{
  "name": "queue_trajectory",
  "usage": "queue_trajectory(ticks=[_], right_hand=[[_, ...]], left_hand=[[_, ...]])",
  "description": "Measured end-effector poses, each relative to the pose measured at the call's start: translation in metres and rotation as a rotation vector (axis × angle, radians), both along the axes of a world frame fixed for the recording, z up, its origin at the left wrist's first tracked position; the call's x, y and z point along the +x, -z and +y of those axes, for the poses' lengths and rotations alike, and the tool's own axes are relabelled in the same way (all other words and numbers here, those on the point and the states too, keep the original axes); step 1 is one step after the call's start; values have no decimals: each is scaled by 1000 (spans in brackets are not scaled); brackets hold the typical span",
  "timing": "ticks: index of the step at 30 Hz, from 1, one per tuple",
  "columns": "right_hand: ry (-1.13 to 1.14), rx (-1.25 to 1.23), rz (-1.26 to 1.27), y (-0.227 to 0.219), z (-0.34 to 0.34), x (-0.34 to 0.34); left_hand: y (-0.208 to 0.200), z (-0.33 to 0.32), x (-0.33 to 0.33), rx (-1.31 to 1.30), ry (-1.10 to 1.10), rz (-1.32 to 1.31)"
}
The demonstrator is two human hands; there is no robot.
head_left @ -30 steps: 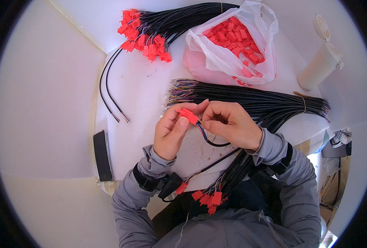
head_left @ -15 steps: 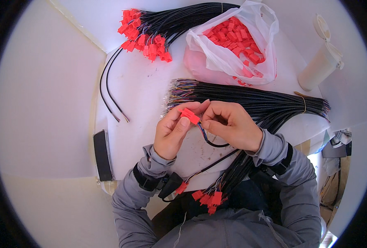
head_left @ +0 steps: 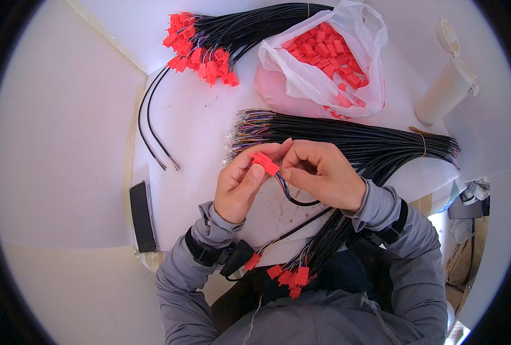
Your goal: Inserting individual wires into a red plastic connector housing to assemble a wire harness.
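Observation:
Between thumb and fingers, my left hand (head_left: 239, 183) grips a red plastic connector housing (head_left: 264, 163). Thin coloured wires (head_left: 282, 183) run out of its lower right end into a black cable (head_left: 301, 202). My right hand (head_left: 323, 172) is closed in a pinch at that wire end; the fingers hide most of what they hold, which looks like one of the wires. Just beyond my hands lies a thick bundle of black cables (head_left: 347, 133) with bare coloured wire ends. Closer to me, several cables with red connectors (head_left: 293, 277) hang over the table edge.
A white plastic bag (head_left: 284, 86) full of red housings stands at the back. Left of it is a bundle of connector-fitted cables (head_left: 249, 23). Two loose cables (head_left: 150, 121) and a dark phone-like object (head_left: 144, 217) lie left; a cream lidded container (head_left: 444, 92) stands right.
Both hands hold nearly the same pose at the connector. The wires below it have shifted very slightly.

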State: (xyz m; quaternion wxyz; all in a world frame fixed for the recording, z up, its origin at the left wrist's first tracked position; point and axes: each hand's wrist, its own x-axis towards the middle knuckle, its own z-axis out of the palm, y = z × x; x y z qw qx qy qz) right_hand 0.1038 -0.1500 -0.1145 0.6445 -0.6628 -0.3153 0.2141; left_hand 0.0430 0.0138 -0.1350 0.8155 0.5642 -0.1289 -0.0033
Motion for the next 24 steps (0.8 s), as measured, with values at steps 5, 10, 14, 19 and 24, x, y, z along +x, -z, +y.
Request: queue_trajectory(ticks=[5,10,14,19,24], right_hand=[[16,51,25,5,2,0],[62,95,155,1,1,3],[-14,-18,221,2,0,4],[-27,11,251,3,0,3],[10,26,259,-1,0,4]], left_hand=[[-3,-2,0,-17,-49,-10],[-4,-1,0,-32,-130,-99],[-2,2,-3,-25,-135,-111],[-1,1,-7,9,-109,-108],[-3,1,-5,24,-135,-178]])
